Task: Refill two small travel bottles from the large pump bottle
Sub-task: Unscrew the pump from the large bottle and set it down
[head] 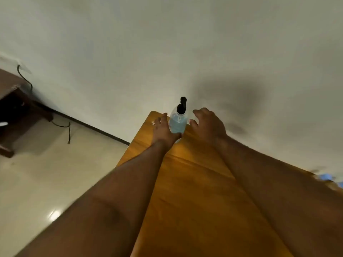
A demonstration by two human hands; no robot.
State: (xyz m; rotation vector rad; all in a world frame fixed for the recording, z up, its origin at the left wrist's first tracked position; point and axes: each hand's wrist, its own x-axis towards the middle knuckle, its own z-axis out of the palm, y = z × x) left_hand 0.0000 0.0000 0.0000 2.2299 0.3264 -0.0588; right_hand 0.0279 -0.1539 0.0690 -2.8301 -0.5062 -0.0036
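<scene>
The pump bottle, part-filled with blue liquid, stands upright at the table's far corner, at twelve o'clock. It is gripped by the left hand. The right hand, at its three o'clock, is held spread with nothing in it.

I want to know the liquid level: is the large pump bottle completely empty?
No, the pump bottle on the wooden table shows blue liquid filling most of its clear body.
</scene>
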